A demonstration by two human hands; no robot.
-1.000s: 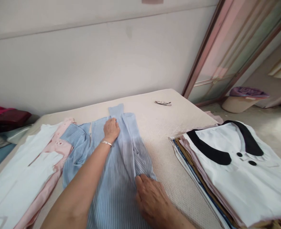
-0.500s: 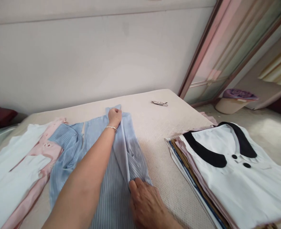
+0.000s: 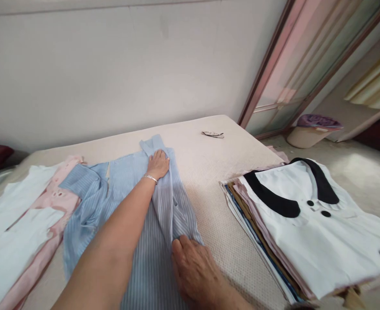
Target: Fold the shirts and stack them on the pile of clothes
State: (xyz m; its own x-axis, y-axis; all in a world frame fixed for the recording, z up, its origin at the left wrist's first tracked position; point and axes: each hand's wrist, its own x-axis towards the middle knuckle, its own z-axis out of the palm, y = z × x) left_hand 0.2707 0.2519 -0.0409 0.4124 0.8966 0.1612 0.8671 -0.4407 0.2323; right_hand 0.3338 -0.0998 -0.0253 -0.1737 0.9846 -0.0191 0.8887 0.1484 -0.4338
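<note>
A blue striped shirt (image 3: 141, 258) lies spread on the light, textured bed cover, its right side folded inward. My left hand (image 3: 158, 164) rests flat on the far end of that fold, fingers extended, with a bracelet at the wrist. Just beyond its fingertips a flat blue band (image 3: 154, 143), perhaps a cuff, sticks out past the shirt's top edge. Lower down, my right hand (image 3: 196, 269) has its fingers curled on the fold's edge, gripping the cloth. The tips of the right fingers are partly hidden.
On the right sits a stack of folded clothes, topped by a white blouse (image 3: 332, 241) with a black collar. White garments (image 3: 18, 232) and a pink garment (image 3: 60, 193) lie at the left. Glasses (image 3: 212, 134) lie near the bed's back edge. A waste bin (image 3: 306, 135) stands on the floor.
My left hand has gone from a closed grip to lying flat on the fold, and the blue band now lies turned toward the left. My right hand stays at the fold's lower edge.
</note>
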